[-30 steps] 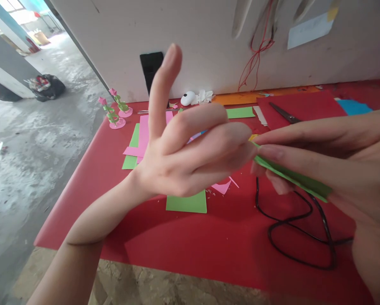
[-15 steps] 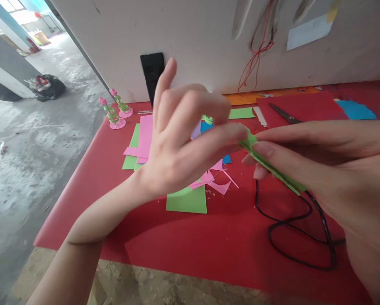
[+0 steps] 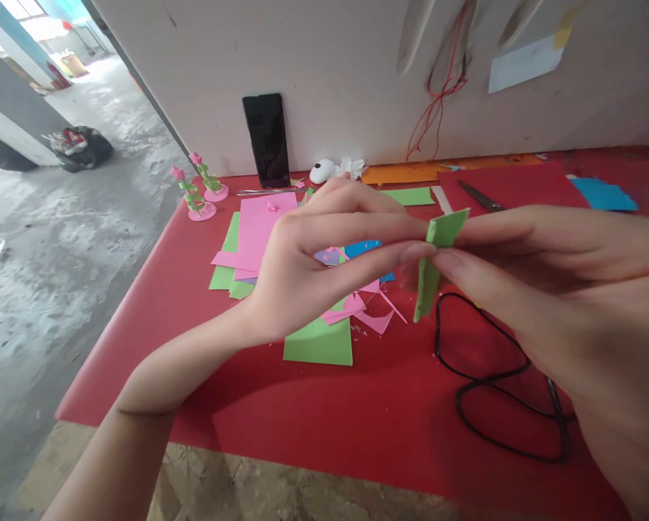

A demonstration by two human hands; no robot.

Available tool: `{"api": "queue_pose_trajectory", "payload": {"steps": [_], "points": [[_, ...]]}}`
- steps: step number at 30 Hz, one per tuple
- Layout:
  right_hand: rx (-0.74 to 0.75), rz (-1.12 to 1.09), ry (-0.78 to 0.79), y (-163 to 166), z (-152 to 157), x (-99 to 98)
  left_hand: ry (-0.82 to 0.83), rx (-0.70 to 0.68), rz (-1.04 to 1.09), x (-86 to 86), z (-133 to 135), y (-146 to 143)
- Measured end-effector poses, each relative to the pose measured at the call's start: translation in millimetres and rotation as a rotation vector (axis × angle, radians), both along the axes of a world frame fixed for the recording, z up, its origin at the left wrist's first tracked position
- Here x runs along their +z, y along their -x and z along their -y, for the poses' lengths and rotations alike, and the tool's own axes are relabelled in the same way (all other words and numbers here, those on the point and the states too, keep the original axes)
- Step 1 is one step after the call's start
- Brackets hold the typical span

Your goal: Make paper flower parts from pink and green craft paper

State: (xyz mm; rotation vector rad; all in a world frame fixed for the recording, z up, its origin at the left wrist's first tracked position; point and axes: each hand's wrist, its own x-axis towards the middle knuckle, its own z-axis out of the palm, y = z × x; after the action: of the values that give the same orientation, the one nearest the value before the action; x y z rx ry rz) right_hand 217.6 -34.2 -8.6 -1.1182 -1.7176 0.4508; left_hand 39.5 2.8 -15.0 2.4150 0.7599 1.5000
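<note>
A folded green paper strip (image 3: 444, 230) is held up over the red table between my two hands. My left hand (image 3: 313, 268) pinches its left side with thumb and fingers. From the right, my right hand (image 3: 552, 282) grips the same strip between thumb and forefinger; its other fingers are partly hidden. The strip stands nearly upright, its lower end hanging below the thumbs. Beneath my left hand lie a green paper sheet (image 3: 318, 344), pink paper scraps (image 3: 375, 318) and a pink sheet (image 3: 256, 231).
Two small pink paper flowers (image 3: 192, 199) stand at the table's left edge. A black phone (image 3: 267, 141) leans on the white wall. Scissors (image 3: 481, 197) lie on red paper at the back right. A black cord (image 3: 511, 373) loops below my right hand.
The green strip has turned from a slant to nearly upright. My left hand's raised fingers have come down and closed on it, uncovering more of the phone and the pink sheet.
</note>
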Motion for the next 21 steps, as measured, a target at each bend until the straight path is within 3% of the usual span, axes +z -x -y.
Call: {"api": "queue_pose_trajectory", "payload": {"steps": [4, 7, 15, 21], "points": [[-0.086, 0.132, -0.096, -3, 1, -1.0, 0.001, -0.051, 0.076, -2.0, -2, 0], [-0.124, 0.114, -0.041, -1, 2, 0.3, -0.063, -0.087, 0.065, -3.9, -4, 2], [-0.15, 0.151, -0.064, -2, 7, 1.3, -0.075, 0.023, -0.045, 0.5, 7, -1], [-0.167, 0.132, -0.077, -7, 8, -3.4, -0.064, 0.001, -0.001, 1.1, 8, 0]]}}
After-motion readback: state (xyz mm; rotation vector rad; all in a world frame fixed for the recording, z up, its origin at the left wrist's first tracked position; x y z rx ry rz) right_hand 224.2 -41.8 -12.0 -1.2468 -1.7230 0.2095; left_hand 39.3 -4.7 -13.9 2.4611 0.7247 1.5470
